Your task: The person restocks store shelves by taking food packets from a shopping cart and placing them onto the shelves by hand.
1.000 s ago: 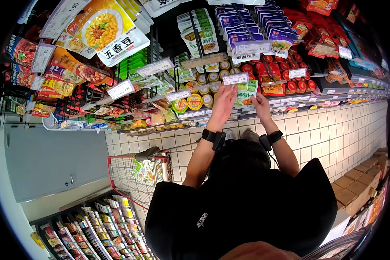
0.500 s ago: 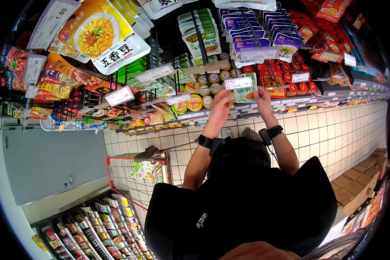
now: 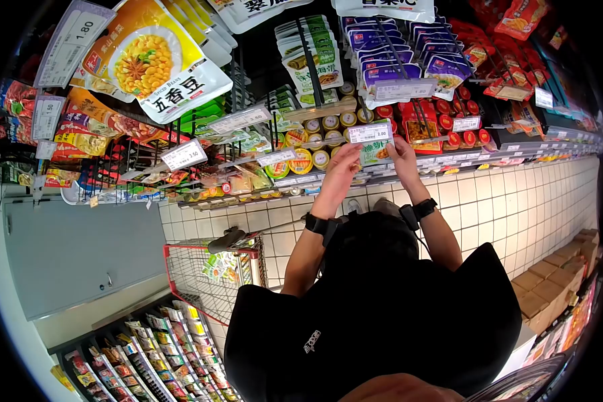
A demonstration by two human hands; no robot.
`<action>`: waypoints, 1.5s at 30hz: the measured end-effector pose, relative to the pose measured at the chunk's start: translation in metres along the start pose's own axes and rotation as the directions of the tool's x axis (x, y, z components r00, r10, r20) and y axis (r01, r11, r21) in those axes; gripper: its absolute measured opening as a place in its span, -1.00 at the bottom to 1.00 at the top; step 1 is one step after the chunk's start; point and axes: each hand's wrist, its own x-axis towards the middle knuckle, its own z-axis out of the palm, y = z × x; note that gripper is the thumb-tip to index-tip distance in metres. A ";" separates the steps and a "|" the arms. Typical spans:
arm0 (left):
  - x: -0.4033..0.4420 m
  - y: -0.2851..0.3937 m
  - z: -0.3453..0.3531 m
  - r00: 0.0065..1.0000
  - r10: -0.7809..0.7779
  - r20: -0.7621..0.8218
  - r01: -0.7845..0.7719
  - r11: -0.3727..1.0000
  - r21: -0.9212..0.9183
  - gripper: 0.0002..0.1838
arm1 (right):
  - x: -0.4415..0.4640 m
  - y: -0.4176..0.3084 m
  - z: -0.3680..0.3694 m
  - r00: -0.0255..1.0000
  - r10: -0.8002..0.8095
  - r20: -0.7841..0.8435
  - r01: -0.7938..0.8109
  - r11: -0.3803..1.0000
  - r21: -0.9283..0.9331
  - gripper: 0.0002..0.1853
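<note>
A green and white food packet (image 3: 375, 153) hangs behind a price tag (image 3: 370, 131) on the shelf rack. My right hand (image 3: 404, 159) pinches the packet's right edge. Just left of the packet is my left hand (image 3: 342, 167), its fingers curled near the tag's lower left corner; whether they touch the packet is hard to see. Lidded jars (image 3: 321, 159) stand on the shelf left of my hands. Above hang purple packets (image 3: 390, 71), and a red packet (image 3: 420, 127) is to the right.
A shopping cart (image 3: 214, 285) with green and white packets (image 3: 222, 266) in it stands at lower left. Beyond it are a grey door (image 3: 84, 251) and another product shelf (image 3: 144, 355). Cardboard boxes (image 3: 546, 288) line the right side. A large yellow packet (image 3: 151, 63) hangs at upper left.
My left hand has drawn back from the price tag and its fingers have curled. The packet sits higher behind the tag, with my right hand still at its edge.
</note>
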 end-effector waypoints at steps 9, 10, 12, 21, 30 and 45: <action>0.000 0.002 -0.004 1.000 -0.005 -0.003 0.005 1.000 0.028 -0.73 | 0.011 -0.007 0.012 1.000 0.002 -0.029 -0.002 1.000 -0.007 -0.79; 0.001 0.002 -0.005 1.000 -0.003 -0.003 0.003 1.000 0.029 -0.73 | 0.012 -0.005 0.012 0.999 0.008 -0.041 -0.008 1.000 0.001 -0.79; 0.002 0.001 -0.008 1.000 -0.009 -0.012 0.009 1.000 0.000 -0.73 | 0.013 -0.003 0.013 0.999 0.005 -0.042 -0.004 1.000 0.013 -0.79; 0.005 0.000 -0.014 1.000 -0.009 0.003 0.009 1.000 0.006 -0.72 | 0.013 -0.003 0.015 0.997 0.030 -0.069 -0.027 0.999 0.041 -0.79; 0.003 0.009 -0.009 0.999 -0.048 -0.020 0.048 0.999 -0.001 -0.70 | 0.057 0.016 0.019 0.997 -0.061 -0.052 0.063 0.997 0.036 -0.78; -0.026 0.034 -0.001 0.991 -0.127 0.034 0.120 0.982 0.146 -0.45 | 0.165 0.080 0.027 0.976 -0.130 -0.175 0.141 0.989 0.048 -0.77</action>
